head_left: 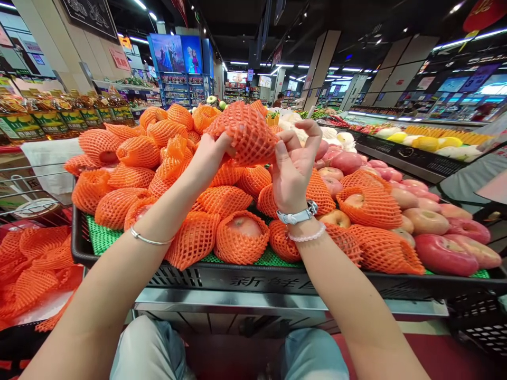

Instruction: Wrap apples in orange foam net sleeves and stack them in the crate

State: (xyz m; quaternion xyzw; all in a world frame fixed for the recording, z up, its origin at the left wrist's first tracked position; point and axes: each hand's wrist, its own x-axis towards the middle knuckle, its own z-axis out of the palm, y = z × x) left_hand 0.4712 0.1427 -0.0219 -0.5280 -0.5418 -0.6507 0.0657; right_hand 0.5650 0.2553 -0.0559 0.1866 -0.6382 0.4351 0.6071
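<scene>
Left fingers grip the netted fruit at eight o'clock; right fingers pinch its net at four. Net-adjusting seems underway, next needing even tension

A single camera is sitting on the person's head and looking forward and down along the two forearms, which are running in from the lower corners. The left hand and right hand are showing close by, near the middle. The view is facing across a black tray from its near side, catching the knees below and reaching up to the distant shelves and dark ceiling. Pillars are leaning outward.
</scene>
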